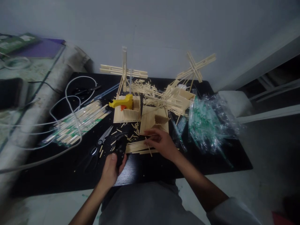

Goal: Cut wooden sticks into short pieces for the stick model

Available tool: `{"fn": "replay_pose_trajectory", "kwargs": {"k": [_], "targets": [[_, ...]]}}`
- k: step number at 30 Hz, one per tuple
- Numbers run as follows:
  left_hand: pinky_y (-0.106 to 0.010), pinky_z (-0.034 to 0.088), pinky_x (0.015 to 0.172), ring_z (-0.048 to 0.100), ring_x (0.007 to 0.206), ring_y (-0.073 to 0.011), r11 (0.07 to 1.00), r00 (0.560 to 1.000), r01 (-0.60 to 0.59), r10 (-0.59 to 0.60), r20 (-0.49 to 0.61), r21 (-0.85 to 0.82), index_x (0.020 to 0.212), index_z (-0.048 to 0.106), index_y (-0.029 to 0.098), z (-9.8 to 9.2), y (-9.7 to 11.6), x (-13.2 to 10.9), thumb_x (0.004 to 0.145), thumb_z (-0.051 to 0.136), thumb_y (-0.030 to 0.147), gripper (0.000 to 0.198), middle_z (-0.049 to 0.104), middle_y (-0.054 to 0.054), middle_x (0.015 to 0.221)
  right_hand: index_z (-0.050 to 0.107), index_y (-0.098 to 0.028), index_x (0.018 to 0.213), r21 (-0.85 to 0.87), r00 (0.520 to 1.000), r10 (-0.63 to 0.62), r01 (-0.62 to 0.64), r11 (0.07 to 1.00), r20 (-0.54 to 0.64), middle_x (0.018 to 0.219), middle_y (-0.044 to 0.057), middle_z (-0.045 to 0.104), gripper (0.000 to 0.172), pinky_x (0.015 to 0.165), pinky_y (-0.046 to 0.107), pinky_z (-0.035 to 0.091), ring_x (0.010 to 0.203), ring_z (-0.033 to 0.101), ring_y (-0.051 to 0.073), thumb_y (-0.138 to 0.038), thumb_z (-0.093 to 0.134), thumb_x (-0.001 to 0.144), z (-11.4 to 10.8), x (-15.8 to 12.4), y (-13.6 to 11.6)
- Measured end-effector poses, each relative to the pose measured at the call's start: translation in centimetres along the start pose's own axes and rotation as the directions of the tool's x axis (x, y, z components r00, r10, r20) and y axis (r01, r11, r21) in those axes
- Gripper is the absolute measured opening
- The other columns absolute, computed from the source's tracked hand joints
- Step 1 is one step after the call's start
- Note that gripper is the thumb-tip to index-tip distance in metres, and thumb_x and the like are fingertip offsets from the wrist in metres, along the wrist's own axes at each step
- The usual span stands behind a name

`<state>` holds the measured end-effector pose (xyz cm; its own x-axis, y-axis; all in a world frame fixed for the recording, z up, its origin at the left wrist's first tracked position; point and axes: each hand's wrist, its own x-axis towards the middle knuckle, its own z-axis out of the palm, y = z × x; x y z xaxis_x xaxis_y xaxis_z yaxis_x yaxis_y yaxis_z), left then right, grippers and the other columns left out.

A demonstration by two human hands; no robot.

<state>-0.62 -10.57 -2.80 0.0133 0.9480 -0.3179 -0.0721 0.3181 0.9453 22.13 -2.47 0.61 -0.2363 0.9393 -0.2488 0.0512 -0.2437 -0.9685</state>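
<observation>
In the head view, my left hand (110,170) is wrapped round a dark, compact object (120,148) whose kind I cannot make out. Between the pinched fingertips of my right hand (162,142) is a thin wooden stick (149,147), slanting over a row of similar sticks (134,147) on the black table. Just beyond that hand lies a flat panel of joined sticks (148,115) with a small curved wall on it. Short cut pieces (134,131) are scattered near my left hand.
A yellow glue gun (123,102) rests on another stick panel (119,114). Scissors (102,140), packaged sticks (81,123) and a white cable (75,117) lie left. Two cross-shaped stick models (124,70) stand behind. Crumpled clear plastic wrapping (208,122) covers the right side.
</observation>
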Motion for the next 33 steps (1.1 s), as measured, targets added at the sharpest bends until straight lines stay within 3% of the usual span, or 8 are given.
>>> {"fn": "replay_pose_trajectory", "kwargs": {"k": [4,10,14,19,25,29,33], "targets": [[-0.025,0.021,0.038,0.031,0.036,-0.0093,0.999,0.999,-0.031,0.033,0.039,-0.036,0.065,0.057,0.018,-0.5,-0.8,0.0,0.086,0.036,0.09,0.079,0.039,0.003,0.041,0.076,-0.018,0.088,-0.038,0.994,0.02,-0.024,0.999,-0.107,0.086,0.005,0.079,0.036,0.082,0.035,0.062,0.082,0.076,0.021,-0.042,0.092,0.067,-3.0,-0.6,0.5],[-0.026,0.028,0.04,0.035,0.039,-0.0109,0.999,0.999,-0.002,0.004,0.048,-0.04,0.069,0.057,0.019,-0.9,-1.2,0.0,0.085,0.036,0.092,0.077,0.04,0.003,0.045,0.077,-0.019,0.087,-0.124,0.944,-0.069,0.031,0.992,-0.321,0.087,0.007,0.08,0.04,0.086,0.04,0.062,0.083,0.076,0.024,-0.05,0.092,0.067,-6.9,-1.0,0.2],[-0.026,0.022,0.039,0.032,0.038,-0.0111,0.999,0.996,-0.02,0.024,0.081,-0.05,0.069,0.058,0.019,-1.0,-1.5,0.1,0.088,0.032,0.089,0.077,0.039,0.003,0.042,0.079,-0.019,0.093,-0.208,0.91,-0.162,0.086,0.974,-0.381,0.095,0.009,0.081,0.039,0.088,0.041,0.061,0.089,0.076,0.025,-0.052,0.087,0.073,-6.9,0.0,-0.3],[-0.026,0.023,0.04,0.032,0.038,-0.011,0.995,0.993,-0.04,0.05,0.105,-0.095,0.069,0.058,0.019,-1.1,-1.6,0.0,0.089,0.034,0.088,0.076,0.04,0.003,0.043,0.078,-0.019,0.099,-0.298,0.887,-0.27,0.161,0.941,-0.374,0.101,0.01,0.081,0.032,0.085,0.038,0.062,0.093,0.076,0.025,-0.046,0.079,0.082,-5.9,0.8,-0.1],[-0.026,0.021,0.04,0.031,0.038,-0.0108,0.994,0.994,-0.056,0.064,0.083,-0.095,0.068,0.058,0.019,-0.7,-1.0,0.0,0.088,0.037,0.088,0.075,0.04,0.003,0.043,0.076,-0.019,0.1,-0.323,0.882,-0.257,0.128,0.938,-0.396,0.1,0.01,0.08,0.026,0.079,0.036,0.06,0.091,0.075,0.025,-0.041,0.075,0.086,-5.9,-0.5,0.7],[-0.026,0.019,0.039,0.03,0.037,-0.0104,0.993,0.996,-0.041,0.049,0.072,-0.107,0.067,0.059,0.018,-0.6,-0.7,0.1,0.086,0.041,0.088,0.074,0.04,0.003,0.042,0.076,-0.021,0.093,-0.453,0.907,-0.291,0.13,0.882,-0.305,0.091,0.007,0.077,0.015,0.074,0.034,0.057,0.08,0.071,0.021,-0.035,0.071,0.091,-5.1,-2.2,1.2],[-0.026,0.021,0.04,0.032,0.038,-0.0107,0.994,0.996,-0.023,0.032,0.086,-0.102,0.069,0.059,0.018,-0.8,-0.9,0.0,0.088,0.041,0.086,0.073,0.041,0.003,0.044,0.077,-0.022,0.095,-0.591,0.952,-0.304,0.242,0.77,-0.006,0.095,0.007,0.076,0.006,0.082,0.035,0.056,0.087,0.07,0.022,-0.023,0.071,0.095,-3.8,-2.9,1.8]]}}
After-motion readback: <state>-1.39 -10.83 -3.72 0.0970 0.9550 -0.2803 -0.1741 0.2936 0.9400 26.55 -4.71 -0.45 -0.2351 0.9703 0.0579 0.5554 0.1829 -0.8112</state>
